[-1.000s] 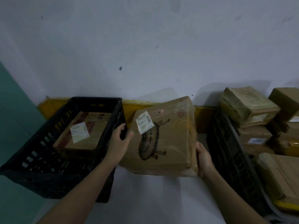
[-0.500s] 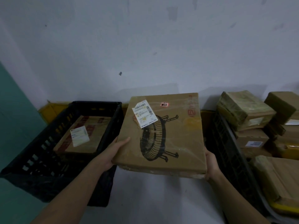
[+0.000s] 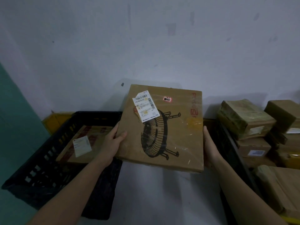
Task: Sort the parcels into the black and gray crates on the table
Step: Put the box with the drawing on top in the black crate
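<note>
I hold a flat brown cardboard parcel [image 3: 172, 137] with a fan drawing and a white shipping label, lifted above the table between the two crates and tilted toward me. My left hand [image 3: 113, 142] grips its left edge, thumb on the face. My right hand [image 3: 209, 146] grips its right edge, fingers hidden behind it. The black crate [image 3: 40, 169] stands at the left with one flat labelled parcel [image 3: 87, 143] inside. The dark rim of a second crate [image 3: 230, 148] shows at the right, and its colour is hard to tell in the dim light.
Several taped brown parcels [image 3: 246, 119] are stacked at the right, beyond the second crate's rim. A white wall rises close behind. A yellow edge [image 3: 53, 120] runs along the back. A teal surface [image 3: 14, 127] lies at the far left. The white tabletop [image 3: 162, 197] shows below the held parcel.
The parcel has come up off the table and tipped its printed face toward me. Both hands have shifted to its side edges and risen with it.
</note>
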A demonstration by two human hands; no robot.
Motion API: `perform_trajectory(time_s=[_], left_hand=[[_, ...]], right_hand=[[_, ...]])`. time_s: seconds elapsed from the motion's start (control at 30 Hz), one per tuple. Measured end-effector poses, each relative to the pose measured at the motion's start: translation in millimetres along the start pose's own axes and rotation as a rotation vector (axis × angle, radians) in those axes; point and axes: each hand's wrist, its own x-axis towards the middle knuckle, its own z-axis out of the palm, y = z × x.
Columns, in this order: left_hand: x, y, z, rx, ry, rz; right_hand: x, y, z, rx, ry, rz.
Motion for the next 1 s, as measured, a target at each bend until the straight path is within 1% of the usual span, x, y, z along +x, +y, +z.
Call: perform_trajectory(time_s=[0.1, 0.17, 0.27, 0.37, 0.47, 0.53, 0.7, 0.77, 0.9, 1.0], left_hand=[[-3.0, 5.9, 1.1, 0.033, -0.007, 0.071], [-4.8, 10.1, 1.2, 0.068, -0.011, 0.123], [-5.4, 16.0, -3.5, 0.098, 0.004, 0.152], [-4.5, 24.1, -11.1, 0.067, 0.006, 0.117], [-4.2, 31.8, -20.1, -0.046, -0.081, 0.035], [-4.6, 34.8, -25.7, -0.068, -0.095, 0.014], [-9.6, 43.0, -38.2, -0.065, -0.013, 0.045], [-10.0, 46.6, -49.4, -0.073, -0.010, 0.065], [-13.1, 53.8, -83.6, -0.094, 0.026, 0.075], [-15.8, 60.2, -116.8, -0.110, 0.104, 0.079]], right_hand=[[2.8, -7.1, 6.0, -0.024, -0.023, -0.046], [4.9, -9.3, 11.5, -0.033, 0.007, -0.075], [9.8, -7.3, 11.8, -0.029, 0.084, -0.106], [11.1, -2.9, 12.9, 0.007, 0.091, -0.134], [14.8, 4.2, 16.1, 0.019, 0.092, -0.136], [17.5, 7.6, 20.3, 0.020, 0.072, -0.116], [23.3, 13.0, 38.6, 0.042, 0.038, -0.090], [21.7, 14.8, 51.7, 0.055, 0.025, -0.079], [21.0, 12.3, 83.8, 0.070, -0.030, -0.068], [17.6, 10.8, 119.5, 0.054, -0.095, -0.051]])
